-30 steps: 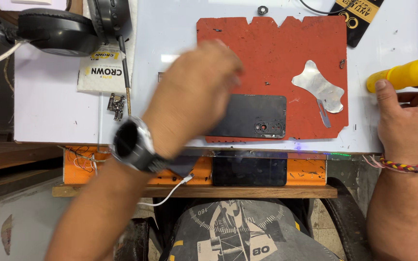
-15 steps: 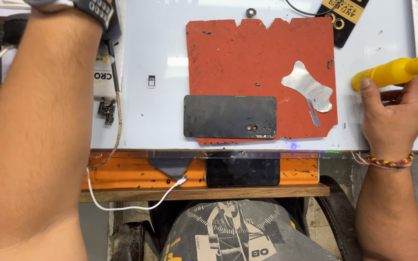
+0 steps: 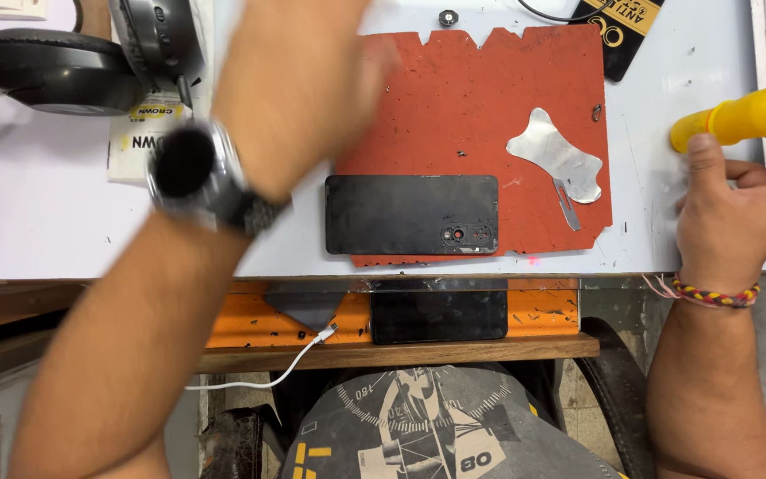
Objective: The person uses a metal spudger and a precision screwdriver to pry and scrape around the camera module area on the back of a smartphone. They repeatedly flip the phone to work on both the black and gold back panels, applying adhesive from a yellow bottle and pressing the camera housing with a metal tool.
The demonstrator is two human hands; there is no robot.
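Bare arms, no sleeves. Left wrist has a chunky dark watch (image 3: 190, 168) on a metal link band; right wrist wears a braided red-yellow thread bracelet (image 3: 715, 294).

**Rubber, plastic and bare metal on a glossy white bench**

The bench (image 3: 64, 222) has a smooth white top with a faint sheen, scuffed near its right end. On it lies a matt red rubber mat (image 3: 480, 98), pitted, speckled and ragged along its edges. The black phone (image 3: 411, 214) on the mat looks like dull, dusty plastic or glass. Beside it, the thin opening tool (image 3: 553, 155) is bare brushed metal, softly shiny. The yellow handle (image 3: 738, 117) at the right hand (image 3: 738, 213) is smooth, glossy plastic. That wrist carries a braided thread band (image 3: 715, 294); the left wrist wears a wristwatch (image 3: 201, 173) with a dark metal link strap. The headphones (image 3: 50, 66) are matt black plastic with padded cushions.
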